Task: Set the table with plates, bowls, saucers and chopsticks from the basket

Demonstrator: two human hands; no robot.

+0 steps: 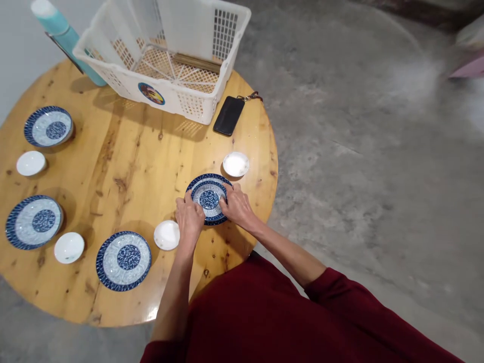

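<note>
A smaller blue-and-white dish (208, 199) sits within the rim of a larger blue-and-white plate (212, 177) near the table's right edge. My left hand (189, 218) grips the near left side of the smaller dish, fingers curled at its rim. On the opposite side, my right hand (238, 205) pinches the rim, thumb toward the inside. Beside my left wrist is a small white dish (167, 235), partly covered by the hand. Just beyond the plate stands another small white dish (236, 164).
A white plastic basket (189, 106) stands at the back, a turquoise bottle (68, 40) beside it. A black phone (229, 116) lies to its right. Blue-rimmed dishes (123, 261) and small white bowls (69, 247) sit along the left of the round wooden table (124, 151).
</note>
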